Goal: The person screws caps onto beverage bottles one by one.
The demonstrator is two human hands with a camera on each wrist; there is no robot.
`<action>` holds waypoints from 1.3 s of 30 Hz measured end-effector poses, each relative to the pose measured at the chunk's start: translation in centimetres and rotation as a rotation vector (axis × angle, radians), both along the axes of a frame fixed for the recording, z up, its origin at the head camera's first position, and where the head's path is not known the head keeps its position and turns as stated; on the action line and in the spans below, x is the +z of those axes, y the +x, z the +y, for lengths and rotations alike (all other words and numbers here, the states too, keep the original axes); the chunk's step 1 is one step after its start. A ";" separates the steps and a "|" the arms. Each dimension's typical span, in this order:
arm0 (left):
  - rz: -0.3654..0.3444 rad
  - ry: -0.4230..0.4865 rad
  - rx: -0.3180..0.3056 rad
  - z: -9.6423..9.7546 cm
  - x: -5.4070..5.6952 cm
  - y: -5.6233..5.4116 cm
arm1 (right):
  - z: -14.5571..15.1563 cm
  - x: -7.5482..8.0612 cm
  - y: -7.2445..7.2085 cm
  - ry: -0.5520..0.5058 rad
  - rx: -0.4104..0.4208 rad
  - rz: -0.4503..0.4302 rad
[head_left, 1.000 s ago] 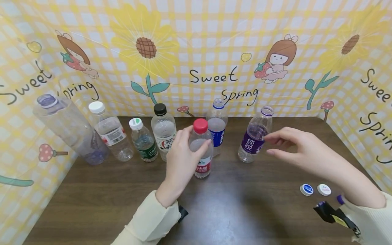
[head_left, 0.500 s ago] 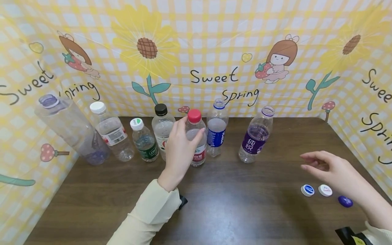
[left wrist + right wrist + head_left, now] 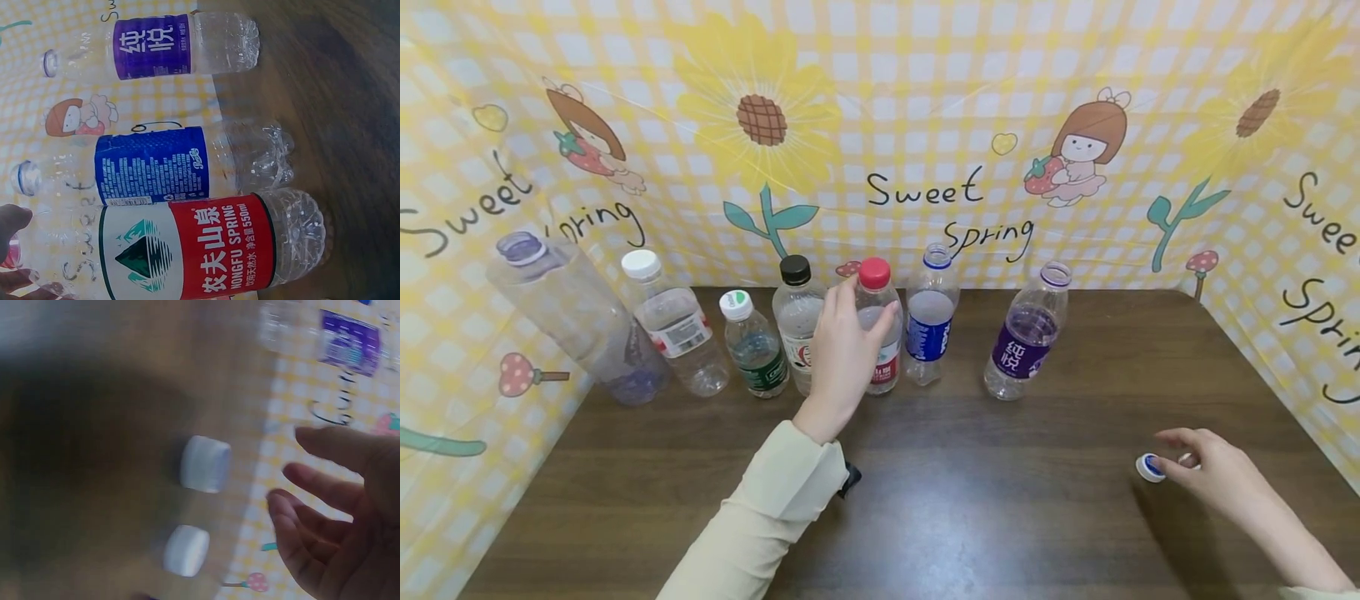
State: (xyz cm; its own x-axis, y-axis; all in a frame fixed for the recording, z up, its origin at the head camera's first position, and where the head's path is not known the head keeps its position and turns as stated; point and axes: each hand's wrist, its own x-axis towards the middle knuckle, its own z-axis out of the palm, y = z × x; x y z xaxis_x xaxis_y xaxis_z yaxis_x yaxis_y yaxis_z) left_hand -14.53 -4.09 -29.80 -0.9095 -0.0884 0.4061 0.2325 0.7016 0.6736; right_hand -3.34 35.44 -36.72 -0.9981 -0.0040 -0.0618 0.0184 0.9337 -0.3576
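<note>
My left hand holds the upper part of a clear water bottle with a red cap. That bottle stands upright, and its red-and-white label fills the lower left wrist view. Just to its right stands an uncapped bottle with a blue label. My right hand is over loose bottle caps with thumb and fingers apart, holding nothing. Nearest to it is a blue-topped cap; a white cap, mostly covered in the head view, shows in the right wrist view, apart from the fingers.
An uncapped purple-label bottle stands on the dark wooden table. Left of my left hand are a black-capped bottle, a small green-label bottle, a white-capped bottle and a large uncapped bottle. Checked cloth walls surround the table.
My left hand has moved the red-capped bottle back and slightly left, into line with the others. My right hand has moved from beside the purple-label bottle down to the caps at the right.
</note>
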 end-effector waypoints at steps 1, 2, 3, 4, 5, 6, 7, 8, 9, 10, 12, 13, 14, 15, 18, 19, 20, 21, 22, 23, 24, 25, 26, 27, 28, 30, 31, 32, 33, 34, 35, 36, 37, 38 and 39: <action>-0.004 -0.001 0.002 0.0 0.0 -0.1 | 0.0 -0.3 0.1 0.002 -0.011 0.009; -0.007 -0.002 0.003 0.0 0.0 -0.2 | 0.0 -0.6 0.1 0.004 -0.018 0.018; -0.010 -0.006 0.004 0.0 0.0 -0.3 | 0.0 -0.9 0.2 0.004 -0.025 0.019; -0.014 -0.007 0.005 0.0 0.0 -0.4 | 0.0 -1.0 0.1 0.004 -0.027 0.023; -0.018 -0.008 0.005 0.0 0.0 -0.5 | 0.0 -1.2 0.1 0.011 -0.027 0.024; -0.024 -0.009 0.004 0.0 0.0 -0.6 | 0.0 -1.3 0.1 0.017 -0.023 0.024; -0.030 -0.008 0.003 0.1 -0.1 -0.6 | 0.0 -1.5 0.1 0.025 -0.017 0.024; -0.034 -0.006 0.004 0.1 -0.1 -0.7 | 0.0 -1.6 0.0 0.028 -0.008 0.021; -0.038 -0.003 0.005 0.1 -0.1 -0.7 | 0.0 -1.7 0.0 0.030 -0.001 0.017; -0.041 -0.002 0.006 0.2 -0.2 -0.7 | 0.0 -1.8 0.0 0.033 0.006 0.017; -0.044 0.003 0.005 0.3 -0.3 -0.8 | -0.1 -2.0 -0.1 0.032 0.018 0.012; -0.046 0.006 0.005 0.3 -0.3 -0.9 | -0.1 -2.1 -0.1 0.030 0.019 0.010; -0.046 0.006 0.005 0.3 -0.3 -0.9 | -0.2 -2.2 -0.2 0.026 0.021 0.006; -0.047 0.006 0.004 0.4 -0.4 -1.0 | -0.2 -2.2 -0.2 0.024 0.023 0.004; -0.049 0.000 0.006 0.5 -0.5 -1.1 | -0.2 -2.4 -0.3 0.019 0.028 0.002; -0.049 -0.003 0.007 0.5 -0.5 -1.1 | -0.3 -2.4 -0.3 0.018 0.026 0.001; -0.046 -0.005 0.009 0.5 -0.5 -1.2 | -0.3 -2.4 -0.4 0.015 0.029 0.002; -0.043 -0.007 0.011 0.6 -0.6 -1.2 | -0.2 -2.5 -0.4 0.015 0.030 0.005; -0.041 -0.007 0.012 0.6 -0.6 -1.2 | -0.2 -2.5 -0.4 0.015 0.031 0.009; -0.040 -0.006 0.011 0.6 -0.6 -1.3 | -0.2 -2.6 -0.4 0.016 0.033 0.008; -0.039 -0.007 0.011 0.6 -0.6 -1.3 | -0.2 -2.6 -0.4 0.015 0.035 0.007; -0.039 -0.006 0.010 0.6 -0.6 -1.3 | -0.2 -2.7 -0.4 0.014 0.038 0.006; -0.039 -0.006 0.009 0.6 -0.6 -1.4 | -0.1 -2.7 -0.5 0.014 0.040 0.005; -0.040 -0.007 0.008 0.6 -0.6 -1.4 | -0.1 -2.8 -0.5 0.014 0.043 0.001; -0.040 -0.009 0.007 0.6 -0.6 -1.4 | -0.1 -2.8 -0.5 0.012 0.045 -0.004; -0.043 -0.013 0.006 0.6 -0.6 -1.5 | -0.1 -2.8 -0.5 0.008 0.046 -0.013; -0.044 -0.013 0.005 0.6 -0.6 -1.5 | -0.2 -2.9 -0.5 0.007 0.045 -0.016; -0.048 -0.013 0.003 0.6 -0.5 -1.5 | -0.1 -2.9 -0.5 0.008 0.042 -0.022; -0.054 -0.014 0.001 0.6 -0.5 -1.5 | -0.1 -2.9 -0.5 0.007 0.039 -0.026; -0.059 -0.014 -0.001 0.6 -0.5 -1.5 | -0.1 -2.9 -0.5 0.007 0.036 -0.030; -0.064 -0.011 -0.004 0.6 -0.5 -1.5 | -0.1 -2.9 -0.5 0.009 0.033 -0.033; -0.068 -0.010 -0.006 0.6 -0.5 -1.5 | -0.1 -2.9 -0.5 0.010 0.030 -0.035; -0.073 -0.008 -0.008 0.6 -0.5 -1.5 | -0.1 -2.9 -0.5 0.010 0.028 -0.039; -0.077 -0.006 -0.009 0.7 -0.4 -1.4 | -0.1 -2.9 -0.5 0.010 0.027 -0.040; -0.079 -0.008 -0.009 0.7 -0.4 -1.5 | -0.1 -2.9 -0.5 0.009 0.027 -0.040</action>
State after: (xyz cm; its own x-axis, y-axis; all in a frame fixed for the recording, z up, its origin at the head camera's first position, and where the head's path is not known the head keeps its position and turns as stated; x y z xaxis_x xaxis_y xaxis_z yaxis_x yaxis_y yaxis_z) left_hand -15.99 -3.41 -30.19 -0.9395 -0.0773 0.3338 0.1851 0.7052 0.6844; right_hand -3.87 35.33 -39.58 -0.9944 -0.0301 -0.1015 0.0073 0.9371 -0.3491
